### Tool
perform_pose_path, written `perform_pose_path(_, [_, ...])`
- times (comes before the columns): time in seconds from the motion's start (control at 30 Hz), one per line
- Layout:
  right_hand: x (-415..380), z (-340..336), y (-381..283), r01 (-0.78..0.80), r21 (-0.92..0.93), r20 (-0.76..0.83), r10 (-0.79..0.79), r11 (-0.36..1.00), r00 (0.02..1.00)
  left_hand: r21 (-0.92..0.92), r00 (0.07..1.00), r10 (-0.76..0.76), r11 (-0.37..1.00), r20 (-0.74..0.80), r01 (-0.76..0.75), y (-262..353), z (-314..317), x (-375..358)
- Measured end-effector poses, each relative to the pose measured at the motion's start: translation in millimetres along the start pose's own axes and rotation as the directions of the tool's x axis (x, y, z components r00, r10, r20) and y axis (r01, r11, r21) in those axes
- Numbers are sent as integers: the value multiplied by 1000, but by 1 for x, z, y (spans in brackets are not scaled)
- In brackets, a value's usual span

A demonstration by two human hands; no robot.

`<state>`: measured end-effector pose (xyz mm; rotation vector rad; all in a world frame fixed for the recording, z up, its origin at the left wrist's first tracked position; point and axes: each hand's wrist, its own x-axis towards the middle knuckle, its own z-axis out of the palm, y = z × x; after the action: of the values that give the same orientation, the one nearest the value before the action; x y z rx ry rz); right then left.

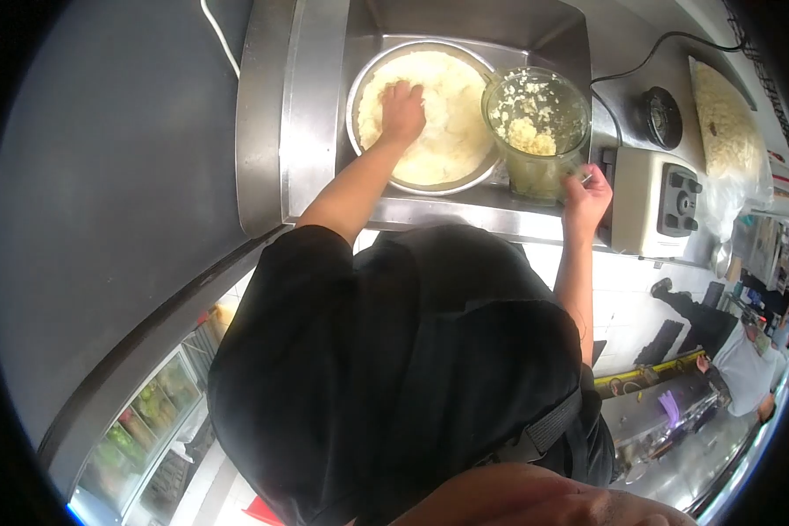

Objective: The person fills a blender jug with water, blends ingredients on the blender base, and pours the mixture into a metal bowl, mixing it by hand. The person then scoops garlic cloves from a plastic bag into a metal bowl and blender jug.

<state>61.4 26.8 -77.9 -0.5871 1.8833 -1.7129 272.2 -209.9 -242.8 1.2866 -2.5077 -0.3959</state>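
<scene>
A wide metal bowl (357, 143) sits in the sink, full of pale yellow chopped food (451, 110) with cloudy liquid showing in the middle. My left hand (402, 114) is down in this food, its fingers curled into it and the fingertips partly hidden. Close to the bowl's right side, a clear blender jar (543, 180) tilts with its mouth toward me. More of the chopped food (531, 138) lies inside, and bits cling to the jar's wall. Around the jar's handle, my right hand (586, 190) is closed.
Right of the sink (311, 105) stands a blender base (649, 202) with a dial. Behind it are a round black lid (663, 118) and a plastic bag (726, 131) of pale pieces. A black cord (644, 66) crosses the counter. Another person (745, 364) is at the far right.
</scene>
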Motion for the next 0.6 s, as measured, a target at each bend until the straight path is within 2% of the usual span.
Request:
perform_pose_path(0.03, [1, -2, 2, -2, -10, 5, 2, 1000, 1000, -7, 1000, -4, 1000, 3, 4, 3, 5, -1])
perform_pose_path(0.2, [3, -3, 4, -31, -28, -12, 31, 999, 999, -286, 993, -113, 951, 31, 117, 16, 18, -9])
perform_pose_path(0.3, [2, -2, 2, -25, -3, -2, 25, 1000, 1000, -316, 990, -129, 938, 65, 143, 15, 17, -13])
perform_pose_path(0.4, [1, -3, 0, -38, -32, -13, 38, 999, 999, -316, 972, -202, 920, 124, 232, 6, 7, 0])
perform_pose_path(0.47, [-1, -4, -2, -30, -39, 4, 30, 999, 1000, -314, 972, -200, 937, -120, 154, -1, -1, 13])
perform_pose_path(0.5, [-2, -6, -2, -29, -42, -2, 29, 999, 1000, -185, 963, -218, 964, -156, 189, -1, -3, 22])
perform_pose_path(0.53, [-2, -7, 0, -24, -47, 7, 24, 999, 1000, -189, 964, -216, 964, -155, 185, 3, -3, 25])
perform_pose_path(0.6, [-1, -8, 0, -10, -50, 16, 11, 999, 1000, -84, 961, -275, 958, 7, 275, 11, 0, 32])
